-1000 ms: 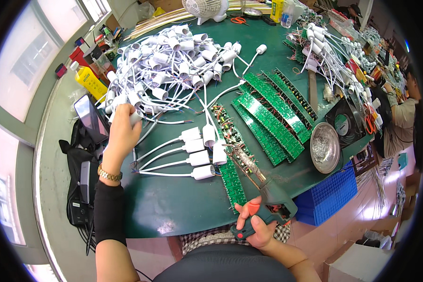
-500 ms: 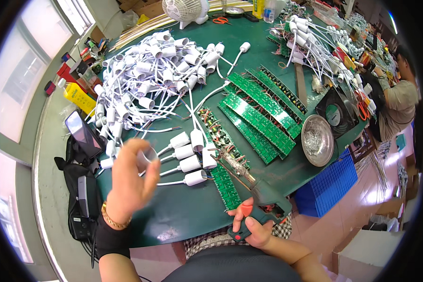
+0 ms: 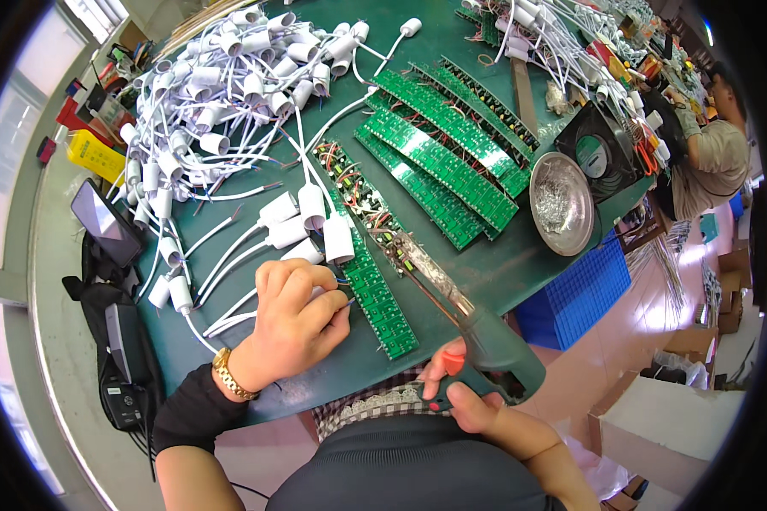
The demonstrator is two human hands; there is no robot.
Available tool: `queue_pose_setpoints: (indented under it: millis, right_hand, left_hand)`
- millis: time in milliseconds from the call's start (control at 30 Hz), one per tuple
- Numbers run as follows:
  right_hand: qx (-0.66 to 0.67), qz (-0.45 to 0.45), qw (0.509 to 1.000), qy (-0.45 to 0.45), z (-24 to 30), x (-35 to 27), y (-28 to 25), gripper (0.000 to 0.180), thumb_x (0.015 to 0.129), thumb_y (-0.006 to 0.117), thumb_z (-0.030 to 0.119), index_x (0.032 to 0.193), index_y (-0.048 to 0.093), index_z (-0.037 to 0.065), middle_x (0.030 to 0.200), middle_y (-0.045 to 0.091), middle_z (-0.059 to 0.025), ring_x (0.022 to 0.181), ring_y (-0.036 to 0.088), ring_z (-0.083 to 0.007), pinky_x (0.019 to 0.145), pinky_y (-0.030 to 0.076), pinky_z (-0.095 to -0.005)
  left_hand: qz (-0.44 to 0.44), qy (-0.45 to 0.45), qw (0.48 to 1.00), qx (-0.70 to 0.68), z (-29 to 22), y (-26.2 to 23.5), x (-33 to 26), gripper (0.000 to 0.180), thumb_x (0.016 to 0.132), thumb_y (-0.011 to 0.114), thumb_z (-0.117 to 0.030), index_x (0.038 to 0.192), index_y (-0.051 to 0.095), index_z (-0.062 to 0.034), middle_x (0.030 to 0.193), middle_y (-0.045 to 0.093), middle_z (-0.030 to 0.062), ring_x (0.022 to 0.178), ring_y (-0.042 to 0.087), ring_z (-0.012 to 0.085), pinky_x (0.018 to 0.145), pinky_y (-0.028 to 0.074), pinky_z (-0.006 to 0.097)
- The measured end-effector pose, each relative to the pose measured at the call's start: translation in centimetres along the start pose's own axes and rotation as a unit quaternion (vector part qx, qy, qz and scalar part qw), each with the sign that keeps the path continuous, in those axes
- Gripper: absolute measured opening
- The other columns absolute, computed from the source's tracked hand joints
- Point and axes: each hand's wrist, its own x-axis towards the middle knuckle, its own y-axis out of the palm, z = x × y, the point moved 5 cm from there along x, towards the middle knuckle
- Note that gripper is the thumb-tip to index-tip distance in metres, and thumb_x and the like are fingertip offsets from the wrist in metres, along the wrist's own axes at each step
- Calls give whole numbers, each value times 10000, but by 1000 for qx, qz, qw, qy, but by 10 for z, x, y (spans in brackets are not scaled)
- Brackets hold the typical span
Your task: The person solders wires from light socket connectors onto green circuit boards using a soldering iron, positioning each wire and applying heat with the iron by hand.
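Observation:
My left hand is closed round a white lamp socket, mostly hidden by the fingers. Thin wire ends show beside the fingertips, at the left edge of a long green circuit board. In my right hand is a dark green soldering gun with a red trigger. Its long tip reaches up and left over the populated part of that board. Two white lamp sockets lie across the board, their cables running up and away. More white sockets lie just left of it, beyond my left hand.
A big heap of white corded sockets covers the far left. Several green boards are stacked right of centre, beside a metal dish and a black fan. A blue crate stands below the table edge. Another person sits at far right.
My left hand has come right and down to the board's edge with the socket. The soldering gun remains over the board. The whole view has shifted, with the table higher in it.

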Motion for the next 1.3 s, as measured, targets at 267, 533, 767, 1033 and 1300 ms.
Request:
queue_pose_setpoints:
  millis: [267, 533, 767, 1033, 1300]
  right_hand:
    - [-110, -4, 994, 6, 16, -20, -10, 277, 886, 614, 116, 1134, 525, 30, 914, 574, -82, 806, 589, -134, 699, 496, -279]
    - [-352, 69, 933, -4, 18, -28, -15, 248, 905, 596, 196, 1059, 577, 3, 778, 623, -98, 682, 620, -162, 633, 519, -302]
    - [-349, 37, 934, 64, 9, -31, -17, 103, 852, 627, 116, 882, 602, 21, 803, 606, -62, 685, 622, -137, 625, 525, -276]
    - [-402, 63, 913, 26, 14, -27, -13, 68, 838, 617, 80, 872, 593, 26, 776, 601, -56, 676, 621, -139, 613, 525, -273]
    - [-401, 49, 915, 1, 6, -40, -22, 155, 869, 592, 107, 995, 577, 18, 772, 602, -67, 673, 602, -158, 617, 498, -299]
  left_hand:
    - [-7, 36, 998, 59, -7, 10, -1, 291, 571, 741, -13, 828, 622, -76, 945, 568, 59, 889, 572, 267, 807, 399, 451]
    - [2, 10, 1000, -14, -3, 9, 4, 260, 578, 717, -7, 818, 620, -30, 924, 574, 68, 887, 571, 268, 762, 430, 400]
    - [-4, 8, 999, -33, 0, 12, 2, 259, 573, 718, 5, 812, 620, -19, 907, 570, 77, 885, 573, 282, 725, 449, 393]
    - [18, -6, 999, -40, -1, 13, 2, 279, 577, 721, 73, 821, 618, -13, 924, 556, 105, 898, 564, 313, 740, 485, 385]
    - [15, -12, 999, -43, 0, 13, 2, 269, 583, 719, 76, 816, 617, -13, 918, 555, 107, 901, 564, 314, 746, 485, 392]
